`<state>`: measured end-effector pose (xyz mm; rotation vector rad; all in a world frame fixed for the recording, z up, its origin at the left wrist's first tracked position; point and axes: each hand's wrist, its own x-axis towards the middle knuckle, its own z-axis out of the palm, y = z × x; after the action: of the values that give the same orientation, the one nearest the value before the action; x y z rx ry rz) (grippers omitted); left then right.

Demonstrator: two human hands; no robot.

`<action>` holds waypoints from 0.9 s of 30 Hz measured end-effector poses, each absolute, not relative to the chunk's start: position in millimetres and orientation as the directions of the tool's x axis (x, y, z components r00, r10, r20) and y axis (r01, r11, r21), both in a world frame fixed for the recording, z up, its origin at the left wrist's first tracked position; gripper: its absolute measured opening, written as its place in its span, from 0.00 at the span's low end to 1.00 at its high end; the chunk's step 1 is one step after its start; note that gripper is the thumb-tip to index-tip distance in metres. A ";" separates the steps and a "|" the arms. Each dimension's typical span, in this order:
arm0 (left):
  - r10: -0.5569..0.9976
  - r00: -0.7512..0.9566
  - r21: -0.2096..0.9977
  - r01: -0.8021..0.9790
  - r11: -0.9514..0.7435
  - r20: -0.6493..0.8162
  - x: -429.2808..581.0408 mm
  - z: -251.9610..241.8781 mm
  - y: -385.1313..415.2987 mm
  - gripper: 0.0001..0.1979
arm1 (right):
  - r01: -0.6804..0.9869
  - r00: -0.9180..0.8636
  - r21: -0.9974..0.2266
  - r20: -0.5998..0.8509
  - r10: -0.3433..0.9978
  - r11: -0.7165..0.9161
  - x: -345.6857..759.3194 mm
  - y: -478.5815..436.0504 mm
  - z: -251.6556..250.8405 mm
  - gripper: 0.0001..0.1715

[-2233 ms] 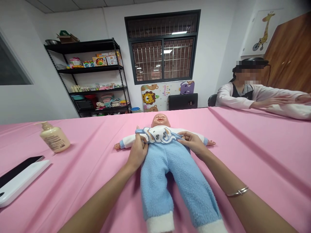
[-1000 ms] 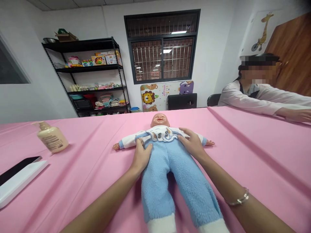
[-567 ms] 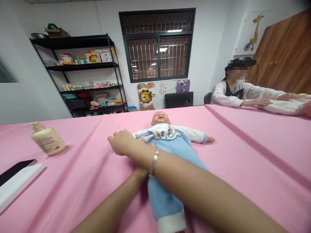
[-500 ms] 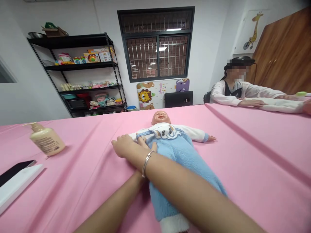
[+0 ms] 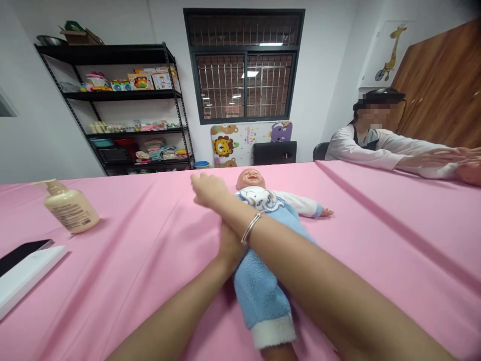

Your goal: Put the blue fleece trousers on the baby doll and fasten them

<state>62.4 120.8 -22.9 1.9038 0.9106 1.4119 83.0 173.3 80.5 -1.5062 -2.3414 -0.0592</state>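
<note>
A baby doll (image 5: 251,178) in a white elephant top and blue fleece trousers (image 5: 263,293) lies on the pink table cover (image 5: 376,240), head away from me. My right forearm, with a bracelet, crosses over its body. My right hand (image 5: 206,190) is raised left of the doll's head, fingers curled, apparently around the doll's near arm, which is hidden. My left hand (image 5: 227,244) rests against the doll's side at the waist, its fingers hidden under my right wrist. The doll's other arm (image 5: 311,209) lies out to the right.
A cream pump bottle (image 5: 69,208) lies on the table at left. A white flat device with a black screen (image 5: 26,268) sits at the left edge. Another person (image 5: 376,143) sits at the far right, arms on the table. Black shelving (image 5: 124,100) stands behind.
My right hand left the doll's right side, crossed over its body to its left arm, and has now risen beside the head. My left hand stayed at the waist.
</note>
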 end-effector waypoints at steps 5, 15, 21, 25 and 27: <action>0.662 0.114 0.569 0.416 -0.709 0.741 68.2 -13.3 122.0 0.28 | 0.937 -0.133 -0.255 0.376 0.917 0.240 137.1 182.9 102.6 0.20; 0.767 0.081 0.670 0.435 -0.602 0.637 49.6 0.3 134.7 0.10 | 0.852 -0.357 -0.375 0.097 0.929 0.367 161.7 152.4 102.8 0.24; 0.843 0.120 0.772 0.350 -0.531 0.525 47.4 -0.4 142.9 0.10 | 0.575 -0.296 -0.773 0.108 0.949 0.267 168.1 167.2 90.6 0.09; 0.869 0.145 0.848 0.195 -0.494 0.473 45.4 0.3 146.3 0.08 | 0.076 -0.408 -0.995 0.026 0.913 0.063 159.9 181.3 75.3 0.09; 0.865 0.164 0.863 0.106 -0.494 0.474 44.1 3.1 145.7 0.09 | -0.053 -0.419 -0.998 0.045 0.907 0.025 154.1 189.0 71.5 0.16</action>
<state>44.1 145.7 3.1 1.7502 0.9285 1.3908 154.1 189.0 71.5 -0.9098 -1.4989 1.5124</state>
